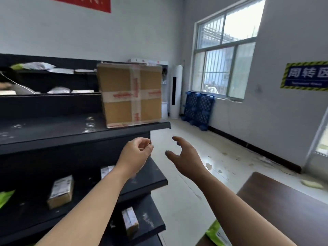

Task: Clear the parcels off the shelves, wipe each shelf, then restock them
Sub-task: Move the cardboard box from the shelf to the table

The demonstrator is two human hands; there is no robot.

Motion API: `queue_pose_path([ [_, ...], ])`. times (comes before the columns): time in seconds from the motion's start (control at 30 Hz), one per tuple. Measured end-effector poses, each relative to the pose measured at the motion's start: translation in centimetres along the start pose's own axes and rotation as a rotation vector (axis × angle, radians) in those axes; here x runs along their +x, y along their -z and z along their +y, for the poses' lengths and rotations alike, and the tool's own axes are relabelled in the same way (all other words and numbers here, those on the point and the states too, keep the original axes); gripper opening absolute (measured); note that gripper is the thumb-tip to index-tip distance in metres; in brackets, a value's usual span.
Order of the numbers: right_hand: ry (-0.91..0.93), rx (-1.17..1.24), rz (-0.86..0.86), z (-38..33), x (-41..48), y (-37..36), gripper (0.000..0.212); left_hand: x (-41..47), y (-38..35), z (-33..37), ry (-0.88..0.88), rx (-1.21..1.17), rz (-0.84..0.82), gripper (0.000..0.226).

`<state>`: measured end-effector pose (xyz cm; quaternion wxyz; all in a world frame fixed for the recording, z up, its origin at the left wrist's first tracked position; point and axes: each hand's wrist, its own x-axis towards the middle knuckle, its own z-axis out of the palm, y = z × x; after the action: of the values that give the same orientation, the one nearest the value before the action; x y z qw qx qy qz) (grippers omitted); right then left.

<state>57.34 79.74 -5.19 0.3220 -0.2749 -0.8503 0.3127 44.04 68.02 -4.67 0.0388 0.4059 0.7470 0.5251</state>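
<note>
the left hand (136,153) has its fingers (145,145) curled in toward the palm, thumb close to the fingertips, with nothing visible in them. the right hand (186,158) is spread wide, fingers (177,139) apart and slightly bent, touching nothing. both forearms reach forward and up, the hands just below the end of the upper shelf (53,134) and near each other. the large taped cardboard box (130,95) stands upright on the right end of that shelf, above both hands. a small parcel (61,191) lies on the shelf below, and another parcel (130,221) lies on a lower one.
</note>
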Motion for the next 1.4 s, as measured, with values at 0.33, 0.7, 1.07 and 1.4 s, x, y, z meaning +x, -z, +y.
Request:
queue_pose_path([
  [0.33, 0.064, 0.080, 0.031, -8.0, 7.9, -6.3, 0.058, 6.7, 10.4, -1.9, -0.024, 0.005, 0.126, 0.034],
  [0.7, 0.071, 0.095, 0.129, -9.1, 17.0, -6.7, 0.063, 14.7, 13.2, -1.5, -0.031, 0.045, 0.167, 0.064],
  [1.07, 0.063, 0.094, 0.158, -7.3, 26.4, -6.2, 0.097, 21.6, 11.9, -2.3, 0.054, 0.117, 0.296, 0.108],
  [1.4, 0.170, 0.074, 0.114, -3.4, 30.4, -7.6, 0.110, 23.9, 9.5, -4.0, -0.014, 0.142, 0.471, 0.131],
])
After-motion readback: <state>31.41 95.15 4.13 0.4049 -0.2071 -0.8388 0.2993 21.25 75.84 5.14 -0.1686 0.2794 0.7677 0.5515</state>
